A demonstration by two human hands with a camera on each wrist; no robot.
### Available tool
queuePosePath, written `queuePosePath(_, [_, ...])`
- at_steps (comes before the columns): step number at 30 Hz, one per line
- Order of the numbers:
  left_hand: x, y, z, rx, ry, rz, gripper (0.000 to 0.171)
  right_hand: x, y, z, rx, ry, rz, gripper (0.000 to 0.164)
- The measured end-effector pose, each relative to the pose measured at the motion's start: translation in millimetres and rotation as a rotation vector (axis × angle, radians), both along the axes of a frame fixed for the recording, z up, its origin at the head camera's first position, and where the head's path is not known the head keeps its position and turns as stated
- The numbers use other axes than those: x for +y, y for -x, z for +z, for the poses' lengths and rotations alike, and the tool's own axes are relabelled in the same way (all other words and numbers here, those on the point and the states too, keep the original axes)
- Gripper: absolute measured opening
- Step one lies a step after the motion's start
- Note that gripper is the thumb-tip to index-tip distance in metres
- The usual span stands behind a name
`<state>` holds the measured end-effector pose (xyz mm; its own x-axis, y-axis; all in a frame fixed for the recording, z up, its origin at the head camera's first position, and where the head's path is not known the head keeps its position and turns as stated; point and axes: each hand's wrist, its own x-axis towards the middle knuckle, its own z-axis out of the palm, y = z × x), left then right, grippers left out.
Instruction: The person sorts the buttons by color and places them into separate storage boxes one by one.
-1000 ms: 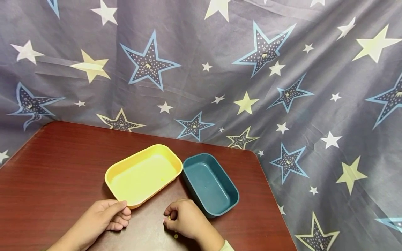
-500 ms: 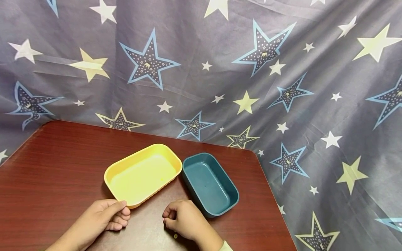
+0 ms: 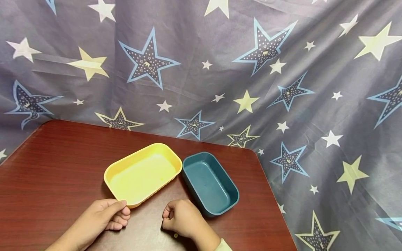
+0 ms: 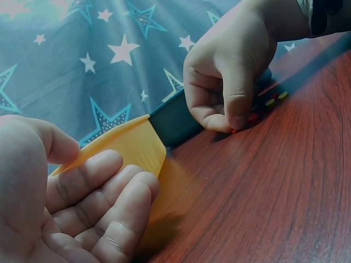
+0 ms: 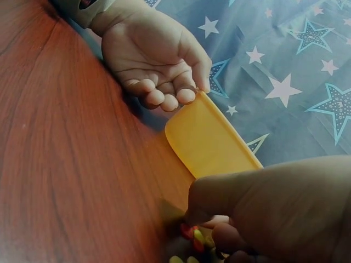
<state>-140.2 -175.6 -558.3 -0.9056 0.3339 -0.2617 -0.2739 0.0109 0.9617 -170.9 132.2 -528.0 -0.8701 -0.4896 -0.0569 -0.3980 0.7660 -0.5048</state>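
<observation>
My left hand (image 3: 110, 216) pinches the near corner of a yellow tray (image 3: 141, 176) between thumb and forefinger, its other fingers loosely curled beneath. Right of the tray, my right hand (image 3: 185, 218) is low over the table, thumb and fingers curled together. Small red pieces (image 4: 253, 118) show at its fingertips in the left wrist view. From the right wrist, a small yellow piece (image 5: 198, 238) appears beside the red between thumb and fingers. Another small round yellow piece (image 3: 176, 235) lies on the table below this hand.
A dark teal tray (image 3: 210, 184) stands against the yellow tray's right end, just beyond my right hand. Both are on a reddish-brown wooden table (image 3: 72, 157). A grey curtain (image 3: 188, 94) with printed stars hangs behind and along the right side.
The right fingers have drawn in slightly, and the yellow piece seen between them earlier is now mostly hidden. The left hand and both trays hold their places.
</observation>
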Motion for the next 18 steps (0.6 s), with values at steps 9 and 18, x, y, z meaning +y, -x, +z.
queuePosePath(9, [0.5, 0.2, 1.9, 0.005, 0.012, 0.006, 0.045, -0.1, 3.6, 4.6, -0.045, 0.006, 0.004, 0.018])
queuePosePath(18, [-0.1, 0.2, -1.2, -0.004, 0.001, 0.008, 0.045, -1.3, 3.4, 4.8, -0.036, 0.004, -0.004, 0.021])
